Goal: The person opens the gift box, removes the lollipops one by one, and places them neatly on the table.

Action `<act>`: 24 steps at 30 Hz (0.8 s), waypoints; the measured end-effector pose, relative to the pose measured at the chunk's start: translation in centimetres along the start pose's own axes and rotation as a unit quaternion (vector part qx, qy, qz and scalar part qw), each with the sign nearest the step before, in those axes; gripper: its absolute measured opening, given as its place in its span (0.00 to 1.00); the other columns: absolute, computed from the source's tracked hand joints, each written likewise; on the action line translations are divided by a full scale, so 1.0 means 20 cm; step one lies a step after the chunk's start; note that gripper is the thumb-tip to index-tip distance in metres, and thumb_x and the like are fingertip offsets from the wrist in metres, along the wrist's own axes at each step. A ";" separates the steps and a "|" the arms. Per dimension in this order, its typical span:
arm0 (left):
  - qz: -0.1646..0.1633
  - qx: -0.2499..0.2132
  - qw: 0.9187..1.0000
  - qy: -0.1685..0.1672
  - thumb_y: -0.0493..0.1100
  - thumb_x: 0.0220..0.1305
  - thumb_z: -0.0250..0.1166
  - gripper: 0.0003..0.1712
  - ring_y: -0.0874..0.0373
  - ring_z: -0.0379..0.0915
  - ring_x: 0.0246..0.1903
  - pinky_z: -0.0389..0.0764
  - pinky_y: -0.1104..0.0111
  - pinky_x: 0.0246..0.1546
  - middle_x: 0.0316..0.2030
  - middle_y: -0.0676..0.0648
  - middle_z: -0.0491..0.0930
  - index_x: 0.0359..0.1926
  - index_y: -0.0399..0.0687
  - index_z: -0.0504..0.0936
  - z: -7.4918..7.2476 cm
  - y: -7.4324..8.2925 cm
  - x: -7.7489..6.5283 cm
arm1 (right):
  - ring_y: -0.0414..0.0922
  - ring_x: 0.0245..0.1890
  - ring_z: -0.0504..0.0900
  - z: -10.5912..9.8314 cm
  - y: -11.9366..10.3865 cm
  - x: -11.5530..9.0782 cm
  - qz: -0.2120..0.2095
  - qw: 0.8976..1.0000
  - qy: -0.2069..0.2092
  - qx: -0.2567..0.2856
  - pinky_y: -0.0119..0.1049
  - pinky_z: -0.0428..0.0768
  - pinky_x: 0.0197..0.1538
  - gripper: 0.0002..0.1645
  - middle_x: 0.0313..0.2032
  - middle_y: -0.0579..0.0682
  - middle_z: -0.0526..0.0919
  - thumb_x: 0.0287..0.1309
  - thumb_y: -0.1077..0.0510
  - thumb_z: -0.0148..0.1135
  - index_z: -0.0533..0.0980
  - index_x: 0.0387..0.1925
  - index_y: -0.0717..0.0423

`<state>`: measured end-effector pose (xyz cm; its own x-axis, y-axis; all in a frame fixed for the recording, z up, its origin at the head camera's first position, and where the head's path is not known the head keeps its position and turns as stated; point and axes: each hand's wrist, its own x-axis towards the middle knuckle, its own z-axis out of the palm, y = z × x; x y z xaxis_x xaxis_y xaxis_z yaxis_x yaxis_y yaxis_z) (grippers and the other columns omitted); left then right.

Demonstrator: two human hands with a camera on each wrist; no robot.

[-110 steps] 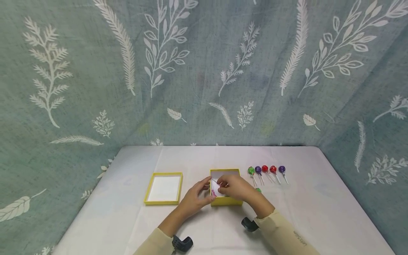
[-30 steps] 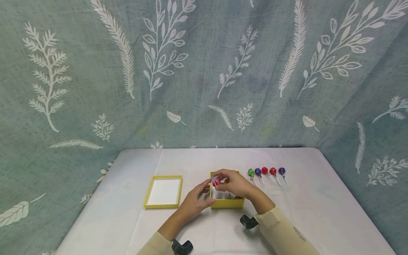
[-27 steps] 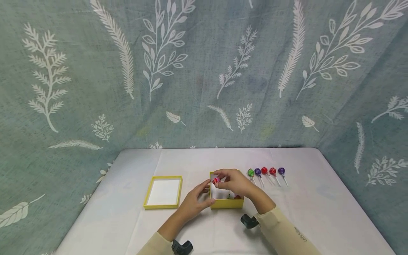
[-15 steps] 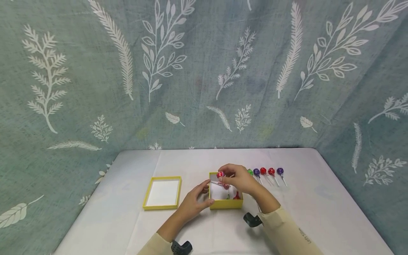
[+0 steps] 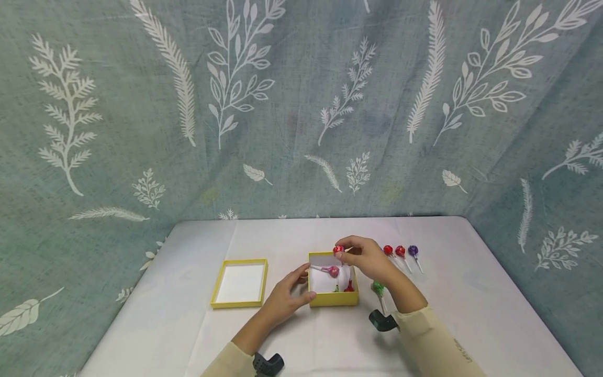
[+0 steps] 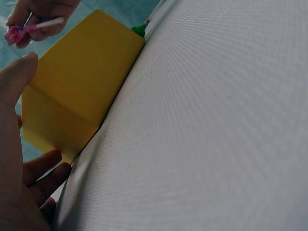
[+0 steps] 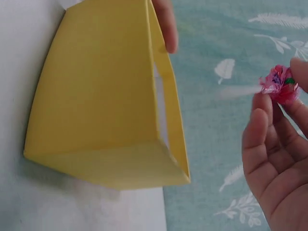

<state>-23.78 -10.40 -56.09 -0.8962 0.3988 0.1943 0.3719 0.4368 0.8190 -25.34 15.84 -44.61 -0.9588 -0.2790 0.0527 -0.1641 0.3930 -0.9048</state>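
We saw the right hand [image 5: 366, 256] pinch a wrapped pink-red lollipop [image 5: 338, 250] between thumb and fingers above the yellow box [image 5: 333, 299], while the left hand [image 5: 286, 292], fingers apart, touched its left side.

Got a box [image 5: 333, 299] on the surface [image 5: 155, 319], with a lid [image 5: 241, 283] left of it, lollipops [image 5: 334, 271] inside, more lollipops [image 5: 400, 251] to its right.

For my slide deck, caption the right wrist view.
A right hand pinches a wrapped lollipop near an open yellow box.
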 end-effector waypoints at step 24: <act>0.001 0.008 1.000 0.004 0.63 0.59 0.67 0.45 0.55 0.70 0.58 0.61 0.48 0.64 0.59 0.53 0.72 0.74 0.61 0.60 0.00 0.00 0.00 | 0.50 0.39 0.81 -0.21 0.20 -0.13 0.022 0.999 0.021 0.044 0.52 0.80 0.48 0.22 0.40 0.54 0.83 0.62 0.50 0.65 0.77 0.50 0.63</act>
<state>-23.80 -10.35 -56.13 -0.8975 0.3925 0.2008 0.3777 0.4494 0.8096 -24.51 21.85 -46.51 -0.9740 -0.2249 0.0287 -0.1026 0.3246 -0.9403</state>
